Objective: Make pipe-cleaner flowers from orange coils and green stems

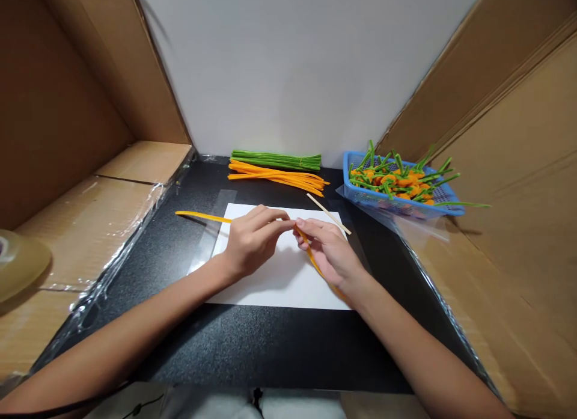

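An orange pipe cleaner (pixel 202 216) runs between my two hands above a white sheet of paper (pixel 270 287). One end sticks out to the left behind my left hand (pixel 259 235), whose fingers are pinched on it near the middle. My right hand (pixel 327 247) grips the same pipe cleaner with thumb and fingers, and its other end hangs down across the palm toward the wrist. The fingertips of both hands meet close together. Just beyond my right hand lies a thin wooden stick (pixel 329 213) across the paper's corner.
Behind the paper lie a bundle of green pipe cleaners (pixel 274 160) and loose orange pipe cleaners (pixel 279 177). A blue basket (pixel 351 193) at the back right holds orange and green pieces. Cardboard walls (pixel 509 136) stand at the sides. A tape roll (pixel 22 266) sits far left.
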The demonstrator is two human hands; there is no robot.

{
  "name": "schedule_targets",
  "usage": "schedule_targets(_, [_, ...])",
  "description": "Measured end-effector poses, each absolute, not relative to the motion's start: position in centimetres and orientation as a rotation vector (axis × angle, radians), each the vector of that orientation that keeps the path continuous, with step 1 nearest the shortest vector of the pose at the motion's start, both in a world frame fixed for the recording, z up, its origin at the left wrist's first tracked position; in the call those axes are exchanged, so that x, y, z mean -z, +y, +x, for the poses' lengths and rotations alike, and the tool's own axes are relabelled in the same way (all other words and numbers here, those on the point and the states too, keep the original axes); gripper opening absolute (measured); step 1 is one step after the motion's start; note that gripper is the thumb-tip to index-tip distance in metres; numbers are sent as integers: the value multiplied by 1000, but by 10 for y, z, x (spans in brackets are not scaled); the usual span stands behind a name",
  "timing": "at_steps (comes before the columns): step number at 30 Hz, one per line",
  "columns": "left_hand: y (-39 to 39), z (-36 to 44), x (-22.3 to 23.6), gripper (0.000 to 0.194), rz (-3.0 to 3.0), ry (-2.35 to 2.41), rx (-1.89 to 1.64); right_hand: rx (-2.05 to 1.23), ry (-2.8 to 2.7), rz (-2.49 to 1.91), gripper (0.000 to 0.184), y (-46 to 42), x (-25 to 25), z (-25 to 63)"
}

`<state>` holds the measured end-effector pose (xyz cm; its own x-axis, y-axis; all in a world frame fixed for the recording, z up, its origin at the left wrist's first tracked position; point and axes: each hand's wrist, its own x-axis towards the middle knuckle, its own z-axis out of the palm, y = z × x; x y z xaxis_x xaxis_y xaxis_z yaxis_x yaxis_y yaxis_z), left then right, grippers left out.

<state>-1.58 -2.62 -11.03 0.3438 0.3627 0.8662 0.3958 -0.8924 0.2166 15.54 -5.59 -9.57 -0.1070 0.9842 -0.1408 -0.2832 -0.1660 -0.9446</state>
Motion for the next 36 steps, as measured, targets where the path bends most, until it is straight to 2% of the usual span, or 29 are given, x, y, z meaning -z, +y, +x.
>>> schedule_targets(3, [-18,-25,108,21,-2487,-352,1358,-1772,-904,-1084,28,-54,92,160])
schedule_targets(5, [-16,-27,106,19,-2485,-332,1280,-1731,-969,-1139,29,-54,92,161])
schedule_targets(8, [-18,-21,105,13,-2573,-688,1358,-1164,-1252,-1236,25,-57,92,160])
schedule_targets(11, [-25,-13,103,11,-2675,-1049,1545,-529,-1585,-1224,10,-62,93,158])
schedule_targets(14, [-29,-10,101,9,-2708,-1197,1646,-362,-1717,-1179,12,-64,94,158])
schedule_targets(16, [-27,-12,101,9,-2679,-1161,1629,-502,-1631,-1224,12,-63,94,158])
schedule_targets(20, [-17,-21,106,19,-2673,-592,1359,-1377,-1380,-1288,27,-56,91,165])
schedule_targets(22, [-11,-25,108,24,-2704,-401,1187,-1597,-1366,-1260,28,-53,90,168])
schedule_targets(24, [-8,-27,109,23,-2750,-499,1127,-1345,-1526,-1269,21,-52,89,171])
schedule_targets(27, [-9,-23,108,13,-2868,-935,1155,-610,-1901,-1227,8,-53,92,174])
schedule_targets(29, [-11,-21,104,10,-2991,-1229,1155,-275,-2109,-1150,12,-53,94,176])
schedule_targets(33, [-12,-22,93,13,-3165,-1526,1114,37,-2269,-1039,21,-51,99,180])
schedule_targets(36, [-10,-24,88,19,-3260,-1572,1079,78,-2241,-990,21,-49,102,182])
